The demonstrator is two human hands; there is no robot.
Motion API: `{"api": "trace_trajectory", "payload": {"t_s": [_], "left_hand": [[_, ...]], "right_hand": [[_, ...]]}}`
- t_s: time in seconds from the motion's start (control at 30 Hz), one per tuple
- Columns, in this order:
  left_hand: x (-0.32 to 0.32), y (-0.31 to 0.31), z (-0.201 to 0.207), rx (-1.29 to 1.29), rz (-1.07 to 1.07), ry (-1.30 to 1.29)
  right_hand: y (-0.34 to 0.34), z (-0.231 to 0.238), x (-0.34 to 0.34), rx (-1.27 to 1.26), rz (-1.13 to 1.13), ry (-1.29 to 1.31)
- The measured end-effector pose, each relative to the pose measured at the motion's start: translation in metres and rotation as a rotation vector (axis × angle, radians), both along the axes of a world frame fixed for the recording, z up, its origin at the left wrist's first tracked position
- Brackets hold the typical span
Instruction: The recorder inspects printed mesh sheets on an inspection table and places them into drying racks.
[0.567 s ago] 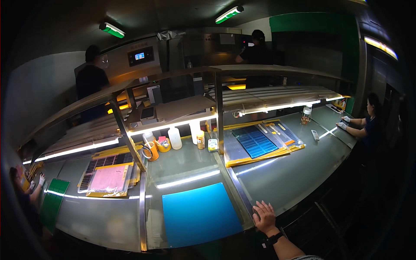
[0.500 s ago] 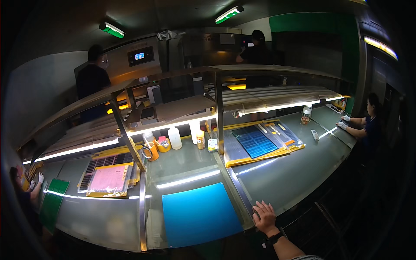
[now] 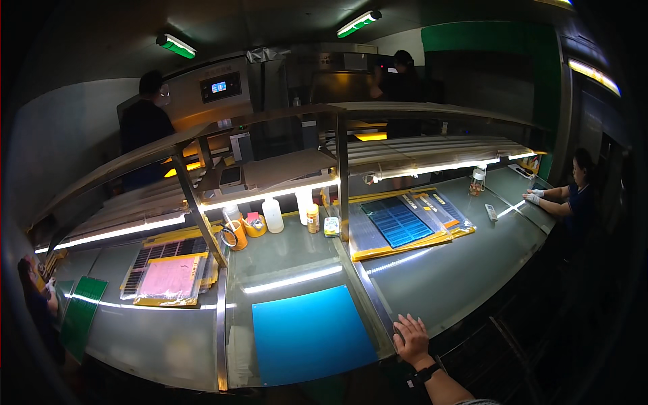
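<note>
My right hand rests at the front edge of the glass-topped bench, just right of a metal divider strip. Its fingers are stretched out with nothing in them, and a dark watch sits on the wrist. To the left of that hand, a plain bright blue sheet lies flat on the middle section of the bench, its near edge by the bench front. The hand and the sheet are apart. No part of my left hand shows.
Behind the sheet stand white bottles, a yellow-capped bottle and orange tape rolls. Framed films lie left and right. A green panel lies far left. Co-workers stand at both ends and behind the shelf frame.
My right hand and the blue sheet stay put. The left co-worker's hand has drawn back from the green panel's far end. The co-worker at the back right has shifted slightly.
</note>
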State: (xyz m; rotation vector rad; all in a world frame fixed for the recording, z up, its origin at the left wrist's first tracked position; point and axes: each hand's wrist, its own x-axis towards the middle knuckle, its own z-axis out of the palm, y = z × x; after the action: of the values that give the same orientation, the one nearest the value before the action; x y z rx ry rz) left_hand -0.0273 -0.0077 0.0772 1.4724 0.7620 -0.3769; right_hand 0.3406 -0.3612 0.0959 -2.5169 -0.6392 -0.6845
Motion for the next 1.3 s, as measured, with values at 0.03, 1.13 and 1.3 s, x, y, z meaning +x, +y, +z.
{"api": "trace_trajectory", "payload": {"t_s": [0.03,1.13,1.3], "left_hand": [[0.005,-0.001,0.011,0.298,-0.235,-0.053],[0.079,-0.047,0.012,-0.02,-0.206,-0.323],[0.099,-0.074,0.017,-0.026,-0.318,-0.391]], "right_hand": [[0.0,0.0,0.0,0.002,0.0,0.002],[-0.002,-0.011,0.002,0.0,-0.027,-0.025],[-0.001,-0.008,0.002,0.019,-0.004,-0.037]]}}
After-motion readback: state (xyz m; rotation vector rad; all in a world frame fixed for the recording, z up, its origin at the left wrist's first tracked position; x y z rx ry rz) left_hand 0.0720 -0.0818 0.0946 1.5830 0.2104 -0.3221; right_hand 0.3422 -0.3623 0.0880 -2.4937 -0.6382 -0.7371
